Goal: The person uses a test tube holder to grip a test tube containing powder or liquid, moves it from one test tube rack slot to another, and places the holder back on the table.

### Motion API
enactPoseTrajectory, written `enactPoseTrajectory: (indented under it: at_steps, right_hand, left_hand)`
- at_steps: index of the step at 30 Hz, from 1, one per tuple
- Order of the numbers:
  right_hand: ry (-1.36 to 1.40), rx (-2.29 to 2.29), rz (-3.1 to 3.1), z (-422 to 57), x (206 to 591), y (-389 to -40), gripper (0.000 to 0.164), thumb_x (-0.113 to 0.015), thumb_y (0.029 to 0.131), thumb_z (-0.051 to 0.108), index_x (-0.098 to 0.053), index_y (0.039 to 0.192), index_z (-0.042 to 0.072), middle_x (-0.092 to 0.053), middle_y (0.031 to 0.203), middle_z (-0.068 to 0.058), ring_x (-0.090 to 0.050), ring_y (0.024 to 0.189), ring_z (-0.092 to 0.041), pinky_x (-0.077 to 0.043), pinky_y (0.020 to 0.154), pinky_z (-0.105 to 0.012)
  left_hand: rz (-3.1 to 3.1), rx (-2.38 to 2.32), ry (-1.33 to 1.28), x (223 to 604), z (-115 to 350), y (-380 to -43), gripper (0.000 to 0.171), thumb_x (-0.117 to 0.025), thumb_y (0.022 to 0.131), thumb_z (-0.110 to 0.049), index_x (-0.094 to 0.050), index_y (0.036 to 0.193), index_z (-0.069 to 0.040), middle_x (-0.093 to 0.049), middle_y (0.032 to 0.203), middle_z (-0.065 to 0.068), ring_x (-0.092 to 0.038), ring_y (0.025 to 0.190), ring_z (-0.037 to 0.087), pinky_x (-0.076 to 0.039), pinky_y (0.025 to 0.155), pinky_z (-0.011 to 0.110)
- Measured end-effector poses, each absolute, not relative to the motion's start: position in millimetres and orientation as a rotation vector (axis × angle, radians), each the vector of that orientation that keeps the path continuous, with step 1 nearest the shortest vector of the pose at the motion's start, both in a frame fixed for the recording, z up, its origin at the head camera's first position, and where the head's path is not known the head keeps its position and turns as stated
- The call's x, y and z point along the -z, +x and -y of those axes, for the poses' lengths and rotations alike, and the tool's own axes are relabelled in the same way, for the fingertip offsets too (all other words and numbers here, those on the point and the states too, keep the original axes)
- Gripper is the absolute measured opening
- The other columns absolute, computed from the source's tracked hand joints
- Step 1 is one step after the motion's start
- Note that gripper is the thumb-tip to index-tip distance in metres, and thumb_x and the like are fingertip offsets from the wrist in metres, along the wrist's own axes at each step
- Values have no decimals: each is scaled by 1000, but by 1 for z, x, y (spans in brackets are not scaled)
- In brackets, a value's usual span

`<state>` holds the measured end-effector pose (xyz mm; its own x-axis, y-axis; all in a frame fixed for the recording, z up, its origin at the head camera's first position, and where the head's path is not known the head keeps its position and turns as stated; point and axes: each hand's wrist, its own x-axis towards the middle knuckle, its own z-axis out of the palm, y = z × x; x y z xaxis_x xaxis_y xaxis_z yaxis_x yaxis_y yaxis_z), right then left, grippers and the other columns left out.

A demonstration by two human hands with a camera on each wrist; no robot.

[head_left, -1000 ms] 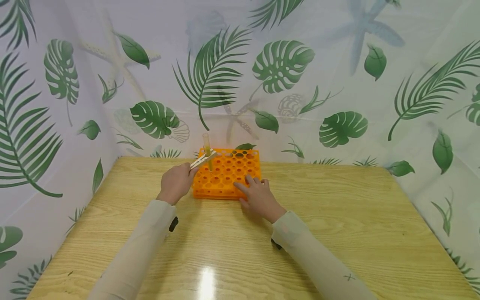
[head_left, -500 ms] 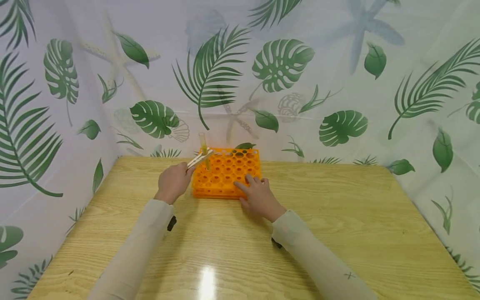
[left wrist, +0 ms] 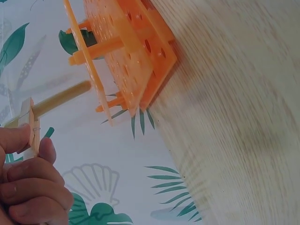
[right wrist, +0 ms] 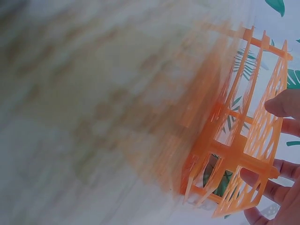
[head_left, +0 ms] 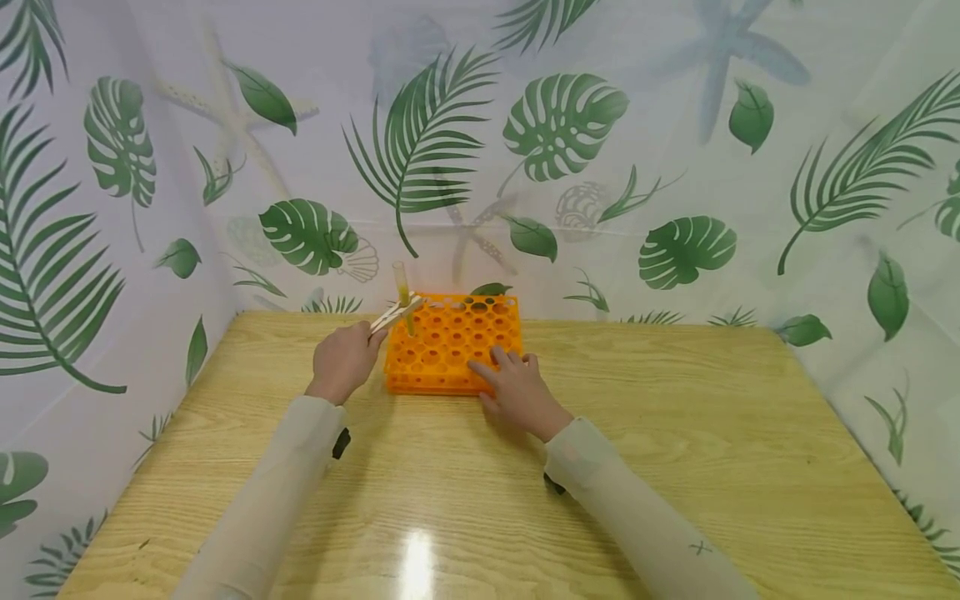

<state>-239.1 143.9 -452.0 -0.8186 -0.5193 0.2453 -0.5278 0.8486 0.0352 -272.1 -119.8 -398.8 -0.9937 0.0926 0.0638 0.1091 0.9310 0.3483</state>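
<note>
My left hand (head_left: 345, 362) grips a wooden test tube clamp (head_left: 384, 320). Its jaws hold a clear test tube (head_left: 401, 273) with yellow liquid, slightly tilted over the left side of an orange test tube rack (head_left: 423, 385). In the left wrist view the lower end of the test tube (left wrist: 61, 101) is close to the rack's top plate; whether they touch I cannot tell. My right hand (head_left: 521, 396) holds the rack's right front corner, fingers on the top and thumb at the front. The right wrist view has these fingers spread over the rack (right wrist: 229, 157).
The rack stands on a wood-grain table (head_left: 450, 483), near its back edge. Behind the table hangs a white cloth (head_left: 465, 150) printed with green leaves, which also runs along both sides.
My left hand has shifted slightly left, carrying the clamp and test tube toward the rack's left edge. The right hand and the rack stay put.
</note>
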Motion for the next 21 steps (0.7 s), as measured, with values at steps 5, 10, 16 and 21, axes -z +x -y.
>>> enactPoseTrajectory:
  at_steps: [5, 10, 16, 21]
  right_hand:
    - [800, -43, 2777, -144, 453, -240, 46, -65, 87, 30, -52, 130, 23, -52, 117, -16, -54, 94, -33, -41, 82, -54]
    - [796, -39, 2769, -144, 454, -241, 46, -66, 87, 31, -53, 130, 23, -52, 117, -15, -55, 93, -33, -42, 81, -55]
    - [816, -64, 2732, -145, 454, -240, 45, -67, 86, 30, -54, 128, 21, -52, 115, -17, -55, 91, -34, -42, 79, -55]
    - [829, -51, 2691, -145, 452, -238, 44, -68, 84, 29, -55, 126, 20, -52, 112, -16, -54, 88, -32, -42, 77, -53]
  left_hand:
    - [3043, 554, -154, 398, 121, -272, 39, -43, 100, -39, -52, 79, -7, -45, 60, 5, -43, 48, 19, -32, 45, 29]
    - [3040, 562, -145, 397, 123, -273, 39, -42, 100, -38, -51, 78, -7, -44, 60, 5, -42, 48, 19, -32, 45, 29]
    - [3035, 572, -119, 395, 124, -274, 39, -43, 100, -38, -51, 77, -8, -44, 60, 5, -43, 50, 20, -31, 46, 30]
    - [3029, 565, -112, 396, 126, -276, 38, -43, 100, -39, -50, 77, -8, -44, 60, 5, -43, 50, 20, -31, 46, 30]
